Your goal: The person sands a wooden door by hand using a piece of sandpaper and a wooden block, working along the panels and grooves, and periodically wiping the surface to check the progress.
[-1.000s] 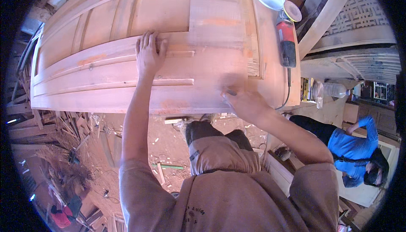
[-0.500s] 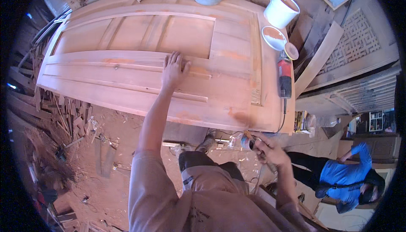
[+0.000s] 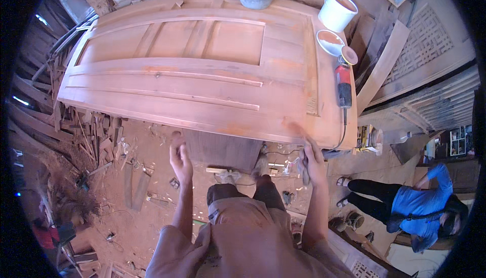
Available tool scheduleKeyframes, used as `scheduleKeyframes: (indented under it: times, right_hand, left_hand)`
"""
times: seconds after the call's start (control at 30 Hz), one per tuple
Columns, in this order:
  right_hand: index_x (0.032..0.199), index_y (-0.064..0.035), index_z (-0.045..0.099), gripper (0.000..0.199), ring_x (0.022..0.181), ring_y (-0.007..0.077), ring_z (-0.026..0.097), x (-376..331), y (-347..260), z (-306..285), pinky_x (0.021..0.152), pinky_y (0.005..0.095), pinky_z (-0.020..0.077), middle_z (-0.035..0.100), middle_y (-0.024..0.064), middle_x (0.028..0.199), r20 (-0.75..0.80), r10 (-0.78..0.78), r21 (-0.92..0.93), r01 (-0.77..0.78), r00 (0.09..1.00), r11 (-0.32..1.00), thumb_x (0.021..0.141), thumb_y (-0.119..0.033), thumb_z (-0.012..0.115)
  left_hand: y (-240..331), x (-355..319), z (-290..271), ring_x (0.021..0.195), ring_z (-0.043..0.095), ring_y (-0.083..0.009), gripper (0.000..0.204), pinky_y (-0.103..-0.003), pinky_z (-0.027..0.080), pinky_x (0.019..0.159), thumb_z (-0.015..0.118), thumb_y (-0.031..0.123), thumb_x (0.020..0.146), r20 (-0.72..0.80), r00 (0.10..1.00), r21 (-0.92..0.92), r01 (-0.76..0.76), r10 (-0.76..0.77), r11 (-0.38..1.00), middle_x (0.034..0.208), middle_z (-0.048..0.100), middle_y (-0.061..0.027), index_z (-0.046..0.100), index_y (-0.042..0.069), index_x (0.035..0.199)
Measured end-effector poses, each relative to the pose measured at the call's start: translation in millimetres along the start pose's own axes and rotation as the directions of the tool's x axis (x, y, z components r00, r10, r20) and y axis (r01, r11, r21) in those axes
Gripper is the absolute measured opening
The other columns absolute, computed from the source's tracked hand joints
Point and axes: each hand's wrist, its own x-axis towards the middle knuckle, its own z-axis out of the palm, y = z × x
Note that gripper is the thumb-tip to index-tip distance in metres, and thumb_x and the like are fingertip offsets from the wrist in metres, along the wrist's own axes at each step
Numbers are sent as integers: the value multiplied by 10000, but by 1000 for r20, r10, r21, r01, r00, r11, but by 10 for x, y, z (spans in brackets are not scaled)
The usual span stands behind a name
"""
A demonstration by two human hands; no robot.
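While your left hand (image 3: 180,162) hangs open and empty below the wooden door (image 3: 202,75), your right hand (image 3: 311,161) grips a small grey rag (image 3: 304,169) at its near edge. You look between rubs, so next lift both hands onto the wood just above.

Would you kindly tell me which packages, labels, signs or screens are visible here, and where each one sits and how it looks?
Small box-like package: on the ground beside the wooden door's right end, yellow and white, too small to tell more.
Shelf unit: far right, white, holding small dark items; no readable label shape.
No signs or screens in view.
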Motion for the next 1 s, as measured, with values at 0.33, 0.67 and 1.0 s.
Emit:
scheduleKeyframes:
  times: [0.33, 0.67, 1.0]
  right_hand:
    - [1376, -170, 595, 388, 871, 390, 685, 2111, -399, 503, 785, 488, 554, 699, 231, 1025, 452, -306, -838, 516, 838, 176, 994, -231, 566]
    - [1331, -158, 622, 351, 856, 385, 691, 2336, -762, 266, 768, 494, 571, 701, 209, 984, 643, -40, -765, 644, 765, 6, 996, -242, 558]
    - [1148, -169, 692, 238, 835, 371, 706, 2921, -1273, 874, 764, 504, 566, 696, 206, 869, 754, 379, -507, 842, 537, -183, 958, -264, 586]
  left_hand:
    - [-107, -404, 826, 1290, 514, -309, 604, -467, 448, 1057, 546, 353, 1041, -107, 914, -235, 360, -392, 903, 1462, 452, -197, 296, 89, 1524]
    - [173, -47, 1555, 1347, 467, -311, 685, -449, 486, 1044, 581, 118, 1024, -314, 868, -279, 302, -384, 912, 1535, 351, -236, 205, 121, 1596]
    - [47, -53, 1575, 1397, 416, -331, 691, -428, 415, 1120, 585, 140, 1024, -338, 893, -181, 250, -299, 951, 1566, 322, -255, 203, 72, 1595]
